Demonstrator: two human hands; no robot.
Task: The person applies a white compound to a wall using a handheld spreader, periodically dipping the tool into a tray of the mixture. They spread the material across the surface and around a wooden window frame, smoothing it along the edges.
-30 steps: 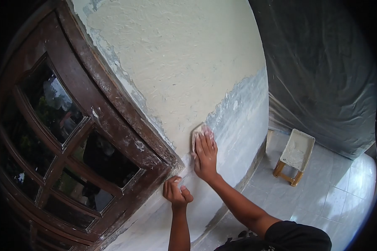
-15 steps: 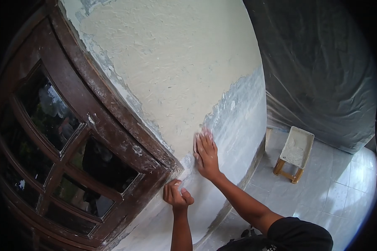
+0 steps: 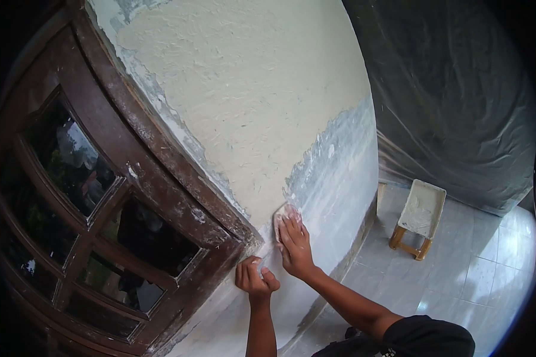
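My right hand [image 3: 295, 244] lies flat against the wall [image 3: 250, 95], pressing a small pale sanding sheet [image 3: 280, 213] onto the plaster where the cream coat meets the grey-white lower band. Only the sheet's upper edge shows past my fingertips. My left hand [image 3: 254, 278] is curled into a loose fist and rests on the wall just below the lower right corner of the brown wooden window frame [image 3: 161, 172]. Nothing shows inside the left fist.
The dark window panes [image 3: 71, 160] fill the left. A white tray of filler [image 3: 421, 210] sits on a small wooden stool [image 3: 406, 245] on the tiled floor [image 3: 482, 279]. Grey plastic sheeting [image 3: 458, 101] covers the right-hand wall.
My right hand has slid the sanding sheet down the wall, from the cream edge toward the window corner. The left fist has stayed almost in place.
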